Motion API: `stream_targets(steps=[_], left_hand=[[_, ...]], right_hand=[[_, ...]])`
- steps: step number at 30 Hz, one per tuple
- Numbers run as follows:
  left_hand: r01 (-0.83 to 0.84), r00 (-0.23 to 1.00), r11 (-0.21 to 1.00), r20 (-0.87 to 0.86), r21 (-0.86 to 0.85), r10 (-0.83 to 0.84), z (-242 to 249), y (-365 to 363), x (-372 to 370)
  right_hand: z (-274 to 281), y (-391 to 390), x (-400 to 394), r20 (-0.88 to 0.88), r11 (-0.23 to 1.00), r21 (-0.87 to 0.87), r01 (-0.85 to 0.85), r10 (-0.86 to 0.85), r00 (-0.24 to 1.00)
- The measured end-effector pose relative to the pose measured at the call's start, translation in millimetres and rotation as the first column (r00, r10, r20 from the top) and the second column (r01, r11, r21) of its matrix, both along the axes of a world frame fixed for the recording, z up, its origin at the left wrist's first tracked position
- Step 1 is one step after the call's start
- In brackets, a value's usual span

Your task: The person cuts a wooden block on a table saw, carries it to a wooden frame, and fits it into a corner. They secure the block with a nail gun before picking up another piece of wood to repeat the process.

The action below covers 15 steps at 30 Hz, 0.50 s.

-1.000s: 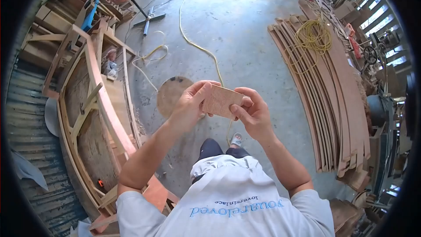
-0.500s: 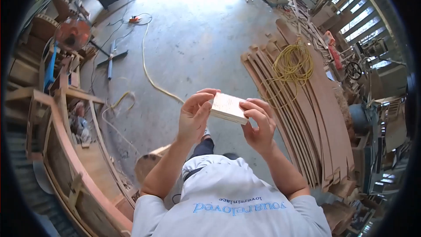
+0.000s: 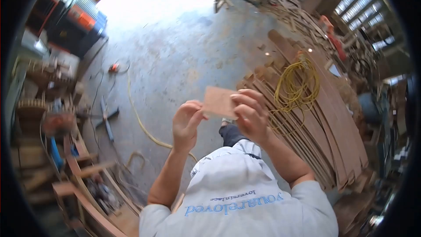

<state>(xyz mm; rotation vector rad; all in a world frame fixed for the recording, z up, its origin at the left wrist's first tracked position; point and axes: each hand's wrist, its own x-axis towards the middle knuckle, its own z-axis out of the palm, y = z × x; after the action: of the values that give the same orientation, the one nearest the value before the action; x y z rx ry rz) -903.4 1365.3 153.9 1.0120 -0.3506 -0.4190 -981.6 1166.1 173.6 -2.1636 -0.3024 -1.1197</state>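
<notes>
We hold the small wood piece (image 3: 218, 101) up in front of us, left hand (image 3: 186, 123) and right hand (image 3: 248, 113) both pinching its edges. Since a second ago we turned right: the curved planks (image 3: 315, 118) and yellow cord (image 3: 296, 83) now lie closer.

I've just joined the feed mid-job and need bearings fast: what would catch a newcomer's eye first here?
At centre, the left hand and right hand hold a small flat rectangular tan wooden piece up between them. To the right, a coil of yellow cable lies on a stack of long curved reddish-brown wooden planks on the grey concrete floor. A yellow cord snakes across the floor at left.
</notes>
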Motion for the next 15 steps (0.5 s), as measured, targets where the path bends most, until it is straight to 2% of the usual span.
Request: stream_targets(steps=[1, 3, 5, 8, 11, 12, 14, 15], left_hand=[[0.025, 0.999, 0.997, -0.044, 0.078, -0.021, 10, -17, 28], [0.131, 0.991, 0.985, -0.031, 0.109, -0.128, 20, -43, 85], [0.219, 0.969, 0.974, -0.132, 0.064, -0.209, 34, -67, 136], [0.335, 0.931, 0.937, -0.189, 0.096, -0.313, 31, -107, 217], [0.421, 0.901, 0.889, -0.199, 0.181, -0.386, 11, -167, 306], [0.464, 0.881, 0.872, -0.187, 0.158, -0.435, 0, -188, 337], [0.549, 0.832, 0.82, -0.204, 0.164, -0.516, -17, -234, 402], [0.554, 0.828, 0.813, -0.216, 0.178, -0.517, -20, -252, 426]], right_hand=[[3, -21, 26, -0.016, 1.0, 0.022, -0.021, 0.021, 1.0], [8, -57, 79, -0.041, 0.996, 0.077, -0.046, 0.049, 0.998], [9, -85, 126, -0.071, 0.986, 0.146, -0.078, 0.089, 0.993], [-1, -128, 196, -0.139, 0.959, 0.266, -0.096, 0.137, 0.981], [-22, -178, 266, -0.133, 0.954, 0.299, -0.024, 0.067, 0.989], [-31, -195, 286, -0.141, 0.957, 0.286, 0.055, -0.014, 0.99], [-44, -226, 327, -0.225, 0.906, 0.415, 0.087, 0.009, 0.974], [-46, -236, 341, -0.256, 0.891, 0.43, 0.149, -0.039, 0.966]])
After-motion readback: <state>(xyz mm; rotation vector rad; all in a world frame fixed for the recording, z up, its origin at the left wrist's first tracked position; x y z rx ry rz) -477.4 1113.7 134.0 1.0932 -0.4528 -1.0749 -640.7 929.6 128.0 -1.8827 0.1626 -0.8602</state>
